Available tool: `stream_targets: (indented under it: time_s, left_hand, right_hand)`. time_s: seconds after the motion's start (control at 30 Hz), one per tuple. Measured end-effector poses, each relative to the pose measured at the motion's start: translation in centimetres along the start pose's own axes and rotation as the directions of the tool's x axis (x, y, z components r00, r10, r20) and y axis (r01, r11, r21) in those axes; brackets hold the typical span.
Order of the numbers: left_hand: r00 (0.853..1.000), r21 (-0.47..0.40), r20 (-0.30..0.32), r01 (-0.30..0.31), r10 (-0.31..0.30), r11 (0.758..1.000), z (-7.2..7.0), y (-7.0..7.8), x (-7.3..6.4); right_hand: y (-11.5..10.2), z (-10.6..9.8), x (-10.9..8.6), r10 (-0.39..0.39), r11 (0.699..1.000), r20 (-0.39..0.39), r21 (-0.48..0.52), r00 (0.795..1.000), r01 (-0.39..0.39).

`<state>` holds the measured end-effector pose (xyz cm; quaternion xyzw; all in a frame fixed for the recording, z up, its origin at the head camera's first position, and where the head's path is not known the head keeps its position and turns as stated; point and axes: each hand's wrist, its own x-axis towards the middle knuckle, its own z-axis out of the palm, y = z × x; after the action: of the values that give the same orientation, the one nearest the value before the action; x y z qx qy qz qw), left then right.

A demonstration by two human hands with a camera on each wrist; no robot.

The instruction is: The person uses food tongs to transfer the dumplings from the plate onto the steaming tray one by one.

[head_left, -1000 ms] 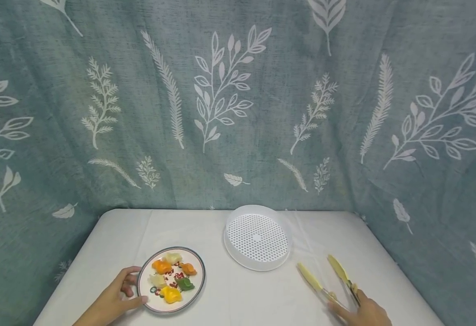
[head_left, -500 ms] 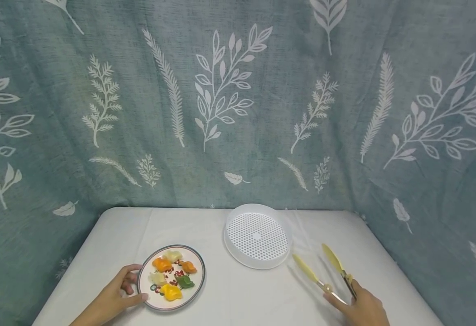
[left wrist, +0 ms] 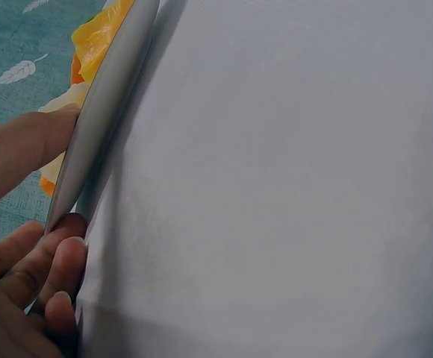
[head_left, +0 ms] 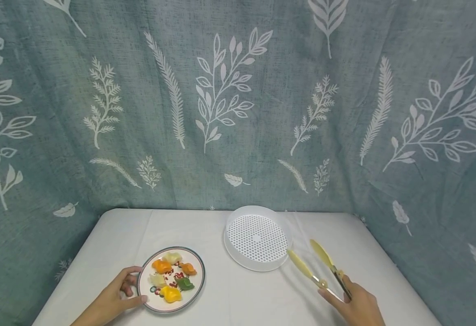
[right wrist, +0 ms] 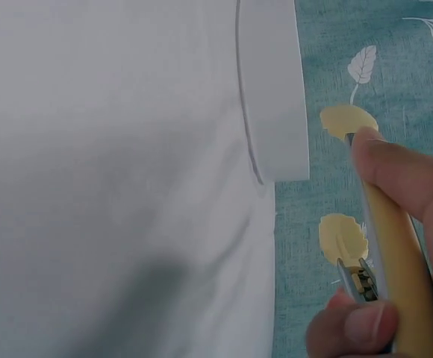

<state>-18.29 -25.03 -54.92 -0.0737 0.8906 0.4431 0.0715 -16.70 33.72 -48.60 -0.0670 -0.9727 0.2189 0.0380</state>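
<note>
My left hand [head_left: 115, 294] holds the left edge of a round plate [head_left: 199, 277] with a dark-banded rim. In the left wrist view the thumb [left wrist: 33, 145] presses on top of the rim while fingers curl at its underside. Several dumplings lie on the plate, among them a green dumpling [head_left: 185, 284], a yellow dumpling [head_left: 170, 294] and an orange dumpling [head_left: 162, 266]. My right hand [head_left: 358, 303] grips tongs [head_left: 301, 265] with yellow tips, spread apart and holding nothing. The left tip appears beside the lower right rim of a white perforated tray [head_left: 258, 266].
A white cloth [head_left: 229, 299] covers the table. Behind and at both sides hangs a green curtain [head_left: 180, 181] with white leaf prints. The perforated tray stands near the table's back edge, between the plate and the tongs.
My right hand has moved the tongs left and away from me, toward the perforated tray, their tips staying apart. The left hand and the plate have stayed in place.
</note>
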Motion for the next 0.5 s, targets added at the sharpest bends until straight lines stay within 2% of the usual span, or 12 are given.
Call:
stream_targets:
  time_s: [0.5]
  left_hand:
    - [1.0,-0.012,0.002,0.005,-0.005,1.0,-0.1,0.1,0.0]
  right_hand:
    - [-2.5,0.7,0.1,-0.09,0.995,-0.025,0.042,0.996,0.091]
